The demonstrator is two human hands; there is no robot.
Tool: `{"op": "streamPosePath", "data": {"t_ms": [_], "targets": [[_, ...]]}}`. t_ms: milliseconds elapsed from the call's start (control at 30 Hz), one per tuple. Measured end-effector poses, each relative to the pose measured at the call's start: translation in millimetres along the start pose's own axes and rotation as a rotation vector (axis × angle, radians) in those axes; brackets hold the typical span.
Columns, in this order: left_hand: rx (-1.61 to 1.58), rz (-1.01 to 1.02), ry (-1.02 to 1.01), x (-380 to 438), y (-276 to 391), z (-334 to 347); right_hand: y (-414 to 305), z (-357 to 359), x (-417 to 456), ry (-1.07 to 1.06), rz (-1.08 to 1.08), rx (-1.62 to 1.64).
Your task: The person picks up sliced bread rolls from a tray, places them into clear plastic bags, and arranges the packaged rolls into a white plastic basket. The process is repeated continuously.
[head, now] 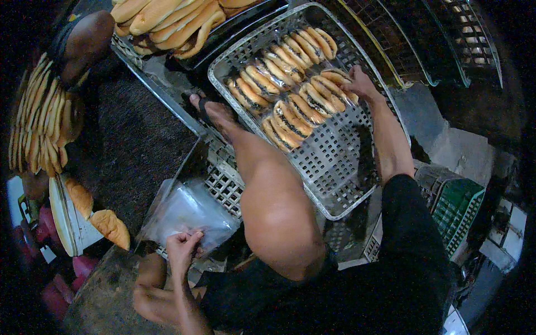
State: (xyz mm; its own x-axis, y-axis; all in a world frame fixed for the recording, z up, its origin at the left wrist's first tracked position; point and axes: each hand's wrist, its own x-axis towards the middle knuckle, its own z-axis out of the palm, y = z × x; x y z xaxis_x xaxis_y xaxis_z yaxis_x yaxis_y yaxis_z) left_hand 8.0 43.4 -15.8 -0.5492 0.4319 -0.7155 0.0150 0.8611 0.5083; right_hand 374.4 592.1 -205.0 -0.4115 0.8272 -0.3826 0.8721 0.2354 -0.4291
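Filled, wrapped bread rolls [284, 65] lie in two slanting rows inside a pale perforated plastic crate [335, 180]. My right hand [363, 85] reaches over the crate's far right side, its fingers on the end roll [337, 77] of the nearer row; whether it grips the roll is hard to tell. At the lower left, my left hand [184, 245] pinches the edge of a stack of clear plastic bags [197, 213], which rests over a white lattice crate [224, 184].
Long bread rolls [167, 21] are heaped at the top left, and more [42, 121] stand stacked at the far left. Two loose rolls [111, 228] lie by a white container [71, 217]. My bent leg [276, 201] is between the crates. A green crate [456, 209] stands at right.
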Motion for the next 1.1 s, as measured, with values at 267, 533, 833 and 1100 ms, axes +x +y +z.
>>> {"op": "streamPosePath", "data": {"t_ms": [267,533,833,1100], "targets": [[-0.085,0.065,-0.064,-2,-12,1,-32,6,-64,0.287,0.009,-0.421],[0.104,0.174,-0.022,-9,11,-1,-307,-53,-137,0.094,-0.795,0.369],[0.022,0.839,0.435,-82,21,-11,-424,18,-339,-0.425,-1.116,0.285],[-1.518,0.42,-0.037,-42,-21,-42,-453,52,-377,-0.534,-0.186,1.211]]}}
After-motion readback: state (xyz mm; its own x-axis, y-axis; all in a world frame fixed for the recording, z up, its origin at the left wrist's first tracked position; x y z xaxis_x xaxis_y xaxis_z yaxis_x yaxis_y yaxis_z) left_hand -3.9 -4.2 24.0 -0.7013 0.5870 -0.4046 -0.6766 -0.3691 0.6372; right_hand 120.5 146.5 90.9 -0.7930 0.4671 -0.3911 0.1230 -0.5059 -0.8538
